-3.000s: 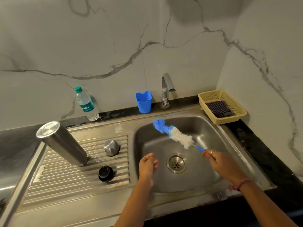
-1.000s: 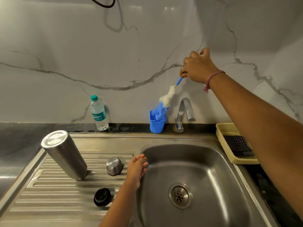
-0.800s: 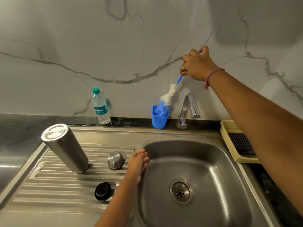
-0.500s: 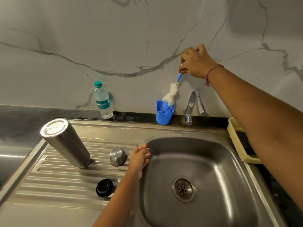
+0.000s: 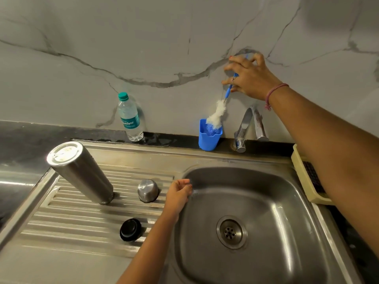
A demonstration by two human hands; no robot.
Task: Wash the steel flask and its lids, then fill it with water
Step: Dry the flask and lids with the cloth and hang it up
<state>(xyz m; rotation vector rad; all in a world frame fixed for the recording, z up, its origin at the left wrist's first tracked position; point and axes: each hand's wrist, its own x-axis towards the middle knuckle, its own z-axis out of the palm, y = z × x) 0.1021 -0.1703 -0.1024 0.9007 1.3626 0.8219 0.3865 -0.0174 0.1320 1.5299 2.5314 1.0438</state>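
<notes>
The steel flask (image 5: pixel 80 173) stands upside down, leaning, on the ribbed drainboard (image 5: pixel 61 222). A steel cup lid (image 5: pixel 148 190) sits inverted to its right, and a black inner lid (image 5: pixel 130 229) lies nearer me. The blue-and-white bottle brush (image 5: pixel 216 116) stands head-down in a blue cup (image 5: pixel 209 138) against the wall. My right hand (image 5: pixel 249 77) is up at the brush's handle with its fingers spread, the handle running past the palm. With loosely curled fingers, my left hand (image 5: pixel 178 194) rests on the sink's left rim and holds nothing.
The sink basin (image 5: pixel 266 201) with its drain (image 5: pixel 231 231) lies in front of me. The tap (image 5: pixel 246 128) stands behind it beside the blue cup. A plastic water bottle (image 5: pixel 129 117) stands at the wall. A yellow basket (image 5: pixel 303 177) with a dark cloth sits right.
My right hand carried the brush from over the sink up to the blue cup, lowered its head in, and has now spread its fingers off the handle. My left hand moved to the sink rim.
</notes>
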